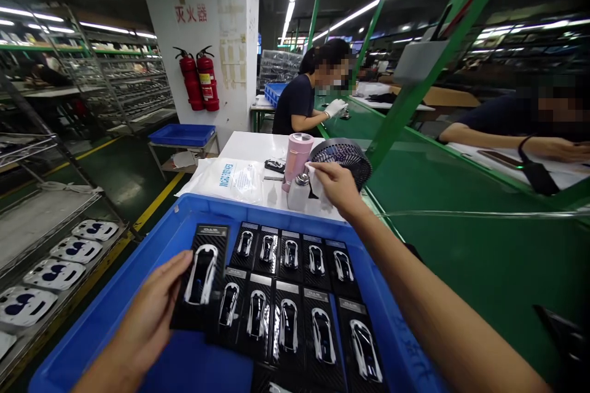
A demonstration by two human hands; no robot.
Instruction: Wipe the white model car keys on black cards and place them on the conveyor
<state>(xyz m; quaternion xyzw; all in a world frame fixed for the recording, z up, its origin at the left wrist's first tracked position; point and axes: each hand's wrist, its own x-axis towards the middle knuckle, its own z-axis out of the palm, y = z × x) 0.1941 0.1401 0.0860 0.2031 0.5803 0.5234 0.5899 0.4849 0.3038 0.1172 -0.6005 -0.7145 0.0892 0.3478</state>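
Note:
My left hand (150, 307) grips a toy model car on a black display base (201, 276), raised at the left side of a blue tray (221, 206). The car is white and black, seen from above. Two rows of similar model cars (289, 325) on black bases lie in the tray, with part of another at the near edge. My right hand (340, 189) reaches past the tray and pinches a white cloth (319, 189). That cloth is beside the metal top of a small clear bottle (298, 195); whether they touch, I cannot tell.
A pink tumbler (297, 163), a black fan (343, 159) and a white plastic bag (225, 181) stand on the white table. Right of it runs a green bench (433, 196) with a green post. A gloved co-worker (299, 95) sits ahead. White parts (58, 274) lie on the left rack.

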